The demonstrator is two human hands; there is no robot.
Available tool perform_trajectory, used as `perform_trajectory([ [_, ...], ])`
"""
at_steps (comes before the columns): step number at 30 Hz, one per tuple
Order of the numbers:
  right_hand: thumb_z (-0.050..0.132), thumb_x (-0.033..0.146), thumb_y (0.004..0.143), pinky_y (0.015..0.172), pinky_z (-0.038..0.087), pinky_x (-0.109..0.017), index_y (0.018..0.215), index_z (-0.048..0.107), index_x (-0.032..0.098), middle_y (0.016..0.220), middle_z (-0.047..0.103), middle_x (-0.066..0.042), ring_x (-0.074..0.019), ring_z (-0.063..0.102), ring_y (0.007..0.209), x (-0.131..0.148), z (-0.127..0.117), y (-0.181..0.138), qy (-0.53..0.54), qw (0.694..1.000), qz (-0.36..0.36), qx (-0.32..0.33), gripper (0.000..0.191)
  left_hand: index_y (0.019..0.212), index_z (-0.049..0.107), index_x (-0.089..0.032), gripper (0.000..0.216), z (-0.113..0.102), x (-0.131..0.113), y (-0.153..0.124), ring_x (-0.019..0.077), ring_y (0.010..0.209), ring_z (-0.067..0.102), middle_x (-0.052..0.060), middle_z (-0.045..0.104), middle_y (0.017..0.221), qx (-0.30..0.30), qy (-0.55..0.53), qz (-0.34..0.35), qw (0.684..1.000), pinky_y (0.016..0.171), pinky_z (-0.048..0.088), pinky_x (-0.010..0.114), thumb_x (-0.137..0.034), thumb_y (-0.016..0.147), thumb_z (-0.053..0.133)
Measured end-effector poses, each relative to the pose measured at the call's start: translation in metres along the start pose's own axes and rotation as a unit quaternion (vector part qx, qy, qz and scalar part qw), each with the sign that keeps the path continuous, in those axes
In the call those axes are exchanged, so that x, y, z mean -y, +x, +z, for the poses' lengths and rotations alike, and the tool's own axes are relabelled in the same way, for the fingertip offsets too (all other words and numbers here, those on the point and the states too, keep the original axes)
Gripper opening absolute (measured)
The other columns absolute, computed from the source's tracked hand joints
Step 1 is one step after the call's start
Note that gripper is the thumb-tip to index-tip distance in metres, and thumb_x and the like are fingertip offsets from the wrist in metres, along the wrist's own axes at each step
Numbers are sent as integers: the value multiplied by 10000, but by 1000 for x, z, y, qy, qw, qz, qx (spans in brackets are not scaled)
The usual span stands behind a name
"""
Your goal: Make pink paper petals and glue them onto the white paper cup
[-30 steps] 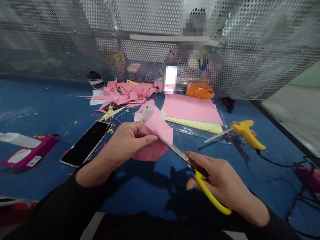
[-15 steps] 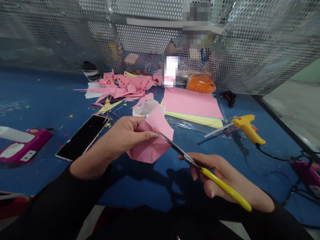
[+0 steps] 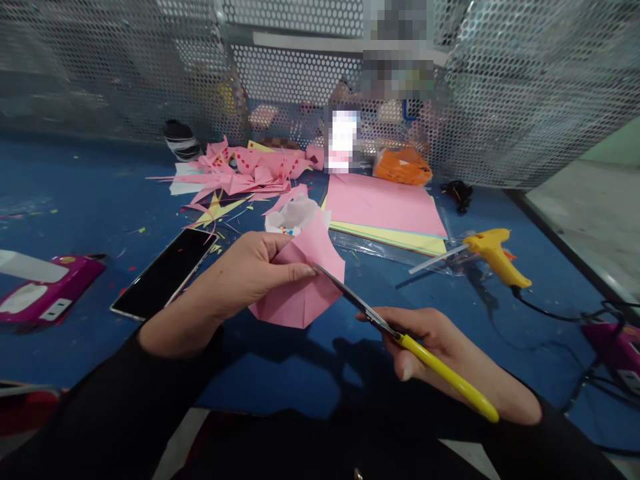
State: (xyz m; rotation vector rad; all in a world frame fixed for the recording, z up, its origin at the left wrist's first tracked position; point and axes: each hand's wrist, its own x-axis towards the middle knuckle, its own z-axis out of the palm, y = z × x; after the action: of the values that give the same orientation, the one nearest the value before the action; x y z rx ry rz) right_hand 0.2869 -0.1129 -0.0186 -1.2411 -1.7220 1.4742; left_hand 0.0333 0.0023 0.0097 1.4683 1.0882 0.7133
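Observation:
Pinched between the thumb and fingers of my left hand is a folded pink sheet of paper, raised above the blue table. My right hand grips yellow-handled scissors by the handles. Their blades point up and left, lying across the paper with the tips close to my left thumb. Behind the paper, partly covered by it, stands a white container with small coloured bits inside.
Left are a black phone and a purple device. Pink paper scraps lie behind. A stack of pink and yellow sheets is at the back, an orange packet beyond it. A yellow glue gun with its cable lies right.
The pink paper has tilted slightly in my left hand, its lower edge shifting left. My right thumb has moved a little left, toward the scissors' handles.

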Motion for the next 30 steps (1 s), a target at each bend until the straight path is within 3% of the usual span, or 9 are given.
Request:
perform_trajectory([
  [9, 614, 727, 832, 550, 305, -223, 1007, 725, 173, 677, 424, 47, -96, 280, 609, -2, 1, 2, -8, 1000, -3, -2, 592, 604, 665, -154, 225, -5, -5, -2, 98, 579, 526, -17, 607, 616, 47, 61, -15, 997, 517, 388, 194, -330, 701, 764],
  [18, 631, 694, 841, 564, 290, -229, 980, 709, 184, 671, 382, 60, -98, 265, 615, -4, 2, 1, 1, 1000, -6, -6, 534, 764, 745, -150, 223, -5, -3, -1, 131, 661, 590, 23, 697, 737, 46, 44, -25, 998, 568, 439, 216, -360, 692, 777],
  [30, 656, 656, 848, 570, 286, -230, 927, 699, 190, 681, 381, 62, -98, 275, 623, -8, 3, 1, -10, 1000, -5, -20, 475, 880, 763, -185, 184, -7, 1, -1, 114, 685, 609, -3, 699, 786, 37, 2, 32, 999, 600, 479, 196, -319, 756, 780],
])
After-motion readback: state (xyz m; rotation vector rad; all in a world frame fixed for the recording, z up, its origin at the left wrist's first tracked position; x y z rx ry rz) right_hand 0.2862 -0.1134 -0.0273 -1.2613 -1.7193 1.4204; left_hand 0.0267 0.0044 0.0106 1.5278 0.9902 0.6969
